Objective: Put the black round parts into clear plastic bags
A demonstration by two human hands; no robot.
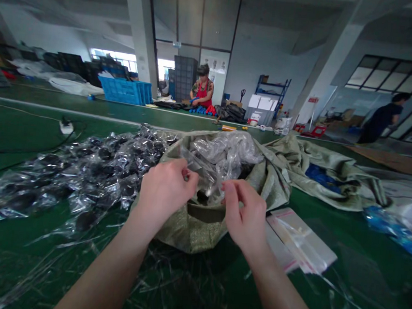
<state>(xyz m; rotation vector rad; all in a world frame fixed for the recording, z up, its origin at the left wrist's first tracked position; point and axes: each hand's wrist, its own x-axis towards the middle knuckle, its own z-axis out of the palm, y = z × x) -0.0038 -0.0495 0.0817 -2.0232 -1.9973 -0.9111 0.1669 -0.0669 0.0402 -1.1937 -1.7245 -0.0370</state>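
Observation:
My left hand [168, 187] is closed, thumb against curled fingers, at one side of a clear plastic bag [204, 171]. On the other side, my right hand [246, 212] pinches near the bag's edge with thumb and forefinger. A small dark item [202, 198] shows low between the hands; whether it lies inside the bag I cannot tell. Both hands are over the near rim of an open olive woven sack [191, 231]. Crumpled clear plastic packages [241, 148] fill the sack's mouth behind them.
Many dark items in clear wrapping [106, 169] are heaped on the left. Flat clear bags [303, 239] lie at right, before another woven sack [327, 185]. Plastic strips [165, 277] litter the green surface. Across the room a person [203, 88] works; another person [382, 118] stands far right.

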